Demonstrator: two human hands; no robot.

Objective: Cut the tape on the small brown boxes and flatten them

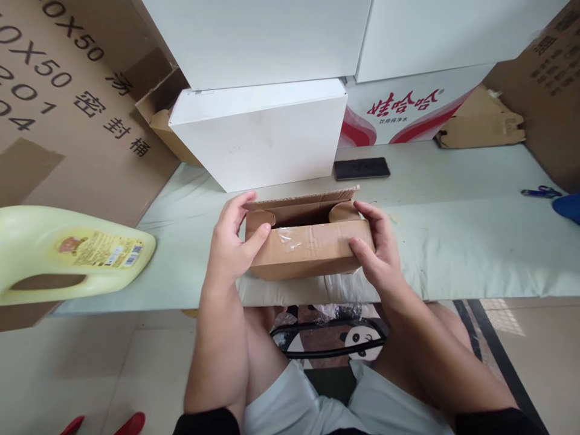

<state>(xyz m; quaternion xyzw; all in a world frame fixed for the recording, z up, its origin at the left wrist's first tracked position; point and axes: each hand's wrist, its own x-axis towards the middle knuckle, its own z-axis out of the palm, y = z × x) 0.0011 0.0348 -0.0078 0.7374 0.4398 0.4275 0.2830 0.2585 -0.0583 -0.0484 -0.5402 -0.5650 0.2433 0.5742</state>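
Note:
A small brown cardboard box (312, 248) rests near the front edge of the cloth-covered table. Its top is partly open, with the back flap raised and the side flaps bent inward; the inside is dark and I cannot make out any contents. My left hand (235, 238) grips the box's left end, thumb on the front top edge. Around the right end my right hand (378, 244) is closed, its thumb on the front face. Clear tape shows on the box's front flap.
Behind the box stands a white box (267, 142), with a black phone (361, 168) to its right. A pale yellow jug (113, 254) is at left, beside a large carton (58, 115). Blue-handled scissors (541, 192) lie at right on the green cloth (475, 241).

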